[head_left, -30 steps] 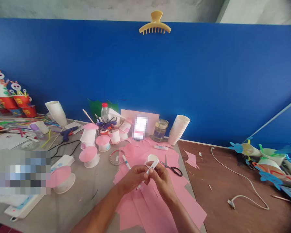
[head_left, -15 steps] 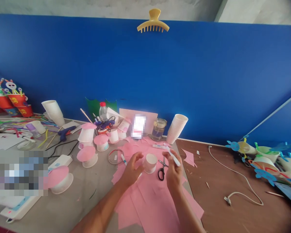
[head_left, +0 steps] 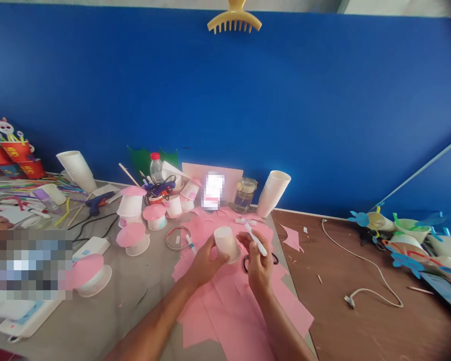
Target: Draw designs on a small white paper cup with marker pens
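Observation:
My left hand (head_left: 204, 262) is closed round a small white paper cup (head_left: 227, 244), lifted a little above the pink paper sheets (head_left: 233, 306) and tilted. My right hand (head_left: 258, 260) pinches a white marker pen (head_left: 256, 239) just to the right of the cup, its tip pointing up and left. Black-handled scissors (head_left: 247, 262) lie on the pink paper, partly hidden behind my right hand. A second white marker (head_left: 190, 244) rests on the paper to the left of my left hand.
Pink-topped cup figures (head_left: 132, 239) stand at the left, with a glue gun (head_left: 95, 202), a tape ring (head_left: 177, 237), a bottle (head_left: 156, 169), a glass jar (head_left: 244, 195) and a stack of white cups (head_left: 272, 193). A white cable (head_left: 364, 265) lies on the brown table at right.
My left hand has taken the white cup off the pink paper and raised it. My right hand with the marker has moved in beside the cup. The view has tilted slightly upward.

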Demonstrator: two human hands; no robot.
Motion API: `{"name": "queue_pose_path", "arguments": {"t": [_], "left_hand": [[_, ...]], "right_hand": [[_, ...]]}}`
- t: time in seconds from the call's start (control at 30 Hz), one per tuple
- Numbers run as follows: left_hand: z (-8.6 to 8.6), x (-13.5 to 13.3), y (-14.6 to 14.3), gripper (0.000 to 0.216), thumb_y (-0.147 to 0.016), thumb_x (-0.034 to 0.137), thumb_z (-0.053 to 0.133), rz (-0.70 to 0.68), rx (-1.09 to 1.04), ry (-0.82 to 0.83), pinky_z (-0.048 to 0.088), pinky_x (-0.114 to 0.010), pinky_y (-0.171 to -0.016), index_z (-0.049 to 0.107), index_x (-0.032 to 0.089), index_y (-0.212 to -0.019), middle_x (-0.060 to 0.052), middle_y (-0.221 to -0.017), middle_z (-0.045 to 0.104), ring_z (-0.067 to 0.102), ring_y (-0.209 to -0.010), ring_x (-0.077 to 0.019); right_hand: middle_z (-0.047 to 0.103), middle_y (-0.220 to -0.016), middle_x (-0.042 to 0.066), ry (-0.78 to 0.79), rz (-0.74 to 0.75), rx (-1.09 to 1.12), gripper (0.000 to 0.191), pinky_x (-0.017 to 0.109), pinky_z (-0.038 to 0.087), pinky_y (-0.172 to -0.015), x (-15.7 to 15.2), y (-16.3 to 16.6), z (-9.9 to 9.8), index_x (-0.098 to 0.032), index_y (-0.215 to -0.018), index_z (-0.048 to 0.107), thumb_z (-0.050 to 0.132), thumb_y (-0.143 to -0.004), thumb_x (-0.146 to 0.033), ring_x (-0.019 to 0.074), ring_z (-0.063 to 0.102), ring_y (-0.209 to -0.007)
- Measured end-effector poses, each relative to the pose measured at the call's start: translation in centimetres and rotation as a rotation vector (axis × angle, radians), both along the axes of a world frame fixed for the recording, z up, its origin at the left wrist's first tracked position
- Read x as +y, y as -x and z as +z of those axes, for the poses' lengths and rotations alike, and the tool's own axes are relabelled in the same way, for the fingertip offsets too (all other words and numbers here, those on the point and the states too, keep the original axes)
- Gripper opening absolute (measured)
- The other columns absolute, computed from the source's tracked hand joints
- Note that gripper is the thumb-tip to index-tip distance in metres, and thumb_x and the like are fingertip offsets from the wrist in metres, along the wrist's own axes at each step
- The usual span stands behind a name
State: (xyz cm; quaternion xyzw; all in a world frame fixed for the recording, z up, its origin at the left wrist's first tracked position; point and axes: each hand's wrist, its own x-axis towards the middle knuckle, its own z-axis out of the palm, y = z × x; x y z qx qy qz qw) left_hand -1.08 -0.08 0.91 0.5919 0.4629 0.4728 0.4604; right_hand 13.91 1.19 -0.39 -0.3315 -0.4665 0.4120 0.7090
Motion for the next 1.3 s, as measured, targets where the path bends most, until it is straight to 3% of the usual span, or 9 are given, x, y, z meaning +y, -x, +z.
{"name": "queue_pose_path", "arguments": {"t": [0.13,0.23,0.37,0.43,0.5,0.63,0.77,0.93,1.3], "left_hand": [[-0.3,0.6,0.9,0.052,-0.078,0.041,0.064,-0.002,-0.264,0.088,0.046,-0.037,-0.088,0.051,0.018,-0.122,-0.012,-0.116,0.061,0.053,-0.111,-0.0282],[-0.7,0.9,1.5,0.049,-0.077,0.045,0.066,0.009,-0.364,0.114,0.045,-0.035,-0.085,0.055,0.018,-0.116,-0.01,-0.111,0.062,0.054,-0.106,-0.0265],[-0.9,1.2,1.8,0.045,-0.076,0.045,0.068,-0.017,-0.463,0.13,0.042,-0.037,-0.089,0.059,0.019,-0.111,-0.009,-0.109,0.063,0.054,-0.106,-0.0267],[-0.9,1.2,1.8,0.046,-0.075,0.045,0.069,-0.039,-0.487,0.132,0.041,-0.038,-0.09,0.06,0.018,-0.111,-0.01,-0.108,0.064,0.054,-0.106,-0.0275],[-0.8,1.2,1.8,0.048,-0.075,0.046,0.069,-0.066,-0.479,0.128,0.04,-0.04,-0.092,0.06,0.017,-0.112,-0.011,-0.11,0.064,0.055,-0.107,-0.0285],[-0.4,1.0,1.7,0.048,-0.077,0.046,0.067,-0.094,-0.456,0.121,0.04,-0.042,-0.093,0.058,0.017,-0.115,-0.012,-0.115,0.064,0.055,-0.11,-0.0298],[-0.1,0.9,1.6,0.047,-0.078,0.046,0.067,-0.099,-0.442,0.111,0.043,-0.041,-0.091,0.059,0.015,-0.113,-0.013,-0.114,0.065,0.056,-0.109,-0.0306],[-0.4,0.9,1.7,0.049,-0.078,0.043,0.068,-0.101,-0.434,0.12,0.044,-0.041,-0.09,0.058,0.016,-0.117,-0.012,-0.115,0.064,0.057,-0.108,-0.0308],[-0.8,1.0,1.8,0.05,-0.077,0.042,0.069,-0.089,-0.397,0.129,0.045,-0.039,-0.089,0.055,0.015,-0.117,-0.013,-0.117,0.063,0.056,-0.11,-0.0298]], "right_hand": [[0.07,-0.088,0.005,0.005,-0.033,0.186,0.027,0.044,0.049,-0.086,-0.1,-0.6,1.8,-0.023,-0.108,0.06,0.053,-0.09,-0.042,0.0195,0.067,-0.085],[0.07,-0.086,0.003,0.061,0.07,0.344,0.025,0.046,0.049,-0.085,-0.1,-0.8,2.8,-0.024,-0.101,0.062,0.059,-0.085,-0.043,0.0196,0.067,-0.082],[0.057,-0.064,-0.006,0.118,0.223,0.391,0.013,0.047,0.047,-0.092,-0.5,-0.5,3.6,-0.024,-0.076,0.057,0.07,-0.077,-0.028,0.012,0.058,-0.064],[0.048,-0.058,-0.008,0.119,0.234,0.347,0.018,0.045,0.048,-0.091,-0.9,-0.2,3.5,-0.023,-0.07,0.052,0.068,-0.078,-0.027,0.01,0.052,-0.058],[0.05,-0.06,-0.007,0.096,0.184,0.245,0.016,0.041,0.05,-0.084,-1.4,0.1,3.1,-0.023,-0.073,0.053,0.063,-0.083,-0.031,0.0111,0.051,-0.059],[0.064,-0.087,0.003,-0.036,0.054,-0.136,0.019,0.04,0.049,-0.08,-2.3,0.6,2.2,-0.024,-0.103,0.058,0.046,-0.093,-0.036,0.02,0.06,-0.085],[0.064,-0.093,0.006,-0.234,-0.024,-0.459,0.014,0.038,0.049,-0.079,-2.9,0.9,1.9,-0.024,-0.101,0.059,0.05,-0.09,-0.026,0.0228,0.062,-0.093],[0.066,-0.089,0.004,-0.268,-0.101,-0.504,0.012,0.034,0.05,-0.077,-3.2,1.3,1.8,-0.024,-0.094,0.057,0.05,-0.088,-0.017,0.0216,0.064,-0.092],[0.067,-0.087,0.005,-0.208,-0.14,-0.548,0.009,0.034,0.051,-0.074,-3.1,1.5,1.4,-0.023,-0.091,0.058,0.05,-0.088,-0.02,0.0214,0.066,-0.087]]}}
